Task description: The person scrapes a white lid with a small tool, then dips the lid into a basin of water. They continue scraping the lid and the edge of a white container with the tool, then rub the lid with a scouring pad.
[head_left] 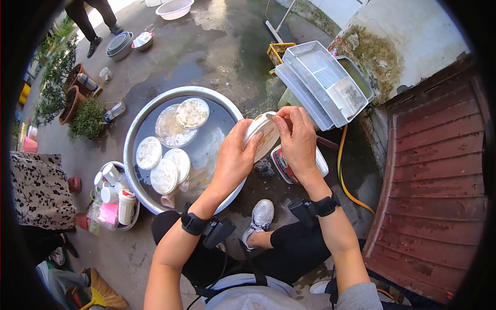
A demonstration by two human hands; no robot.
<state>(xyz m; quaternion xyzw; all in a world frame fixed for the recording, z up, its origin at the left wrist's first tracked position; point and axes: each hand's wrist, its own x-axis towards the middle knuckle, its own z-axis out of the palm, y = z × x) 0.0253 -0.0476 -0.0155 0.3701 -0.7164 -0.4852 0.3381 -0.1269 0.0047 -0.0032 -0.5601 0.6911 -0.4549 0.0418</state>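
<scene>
Both my hands hold one small white plate [263, 135] tilted on edge above the ground, just right of a big metal basin [135, 122]. My left hand [235, 157] grips its lower left rim, thumb across the face. My right hand [297, 137] covers its right side with fingers over the top rim. The basin holds water and several white plates [173, 139]. A red and white container [285, 166] lies on the ground under my right wrist.
Stacked grey plastic trays [323, 82] lean at the upper right by a yellow crate [279, 50]. A yellow hose [345, 178] runs along a red slatted wall [439, 170]. A bowl of white cups [113, 194] sits left of the basin. Potted plants [85, 116] and a standing person [95, 20] are far left.
</scene>
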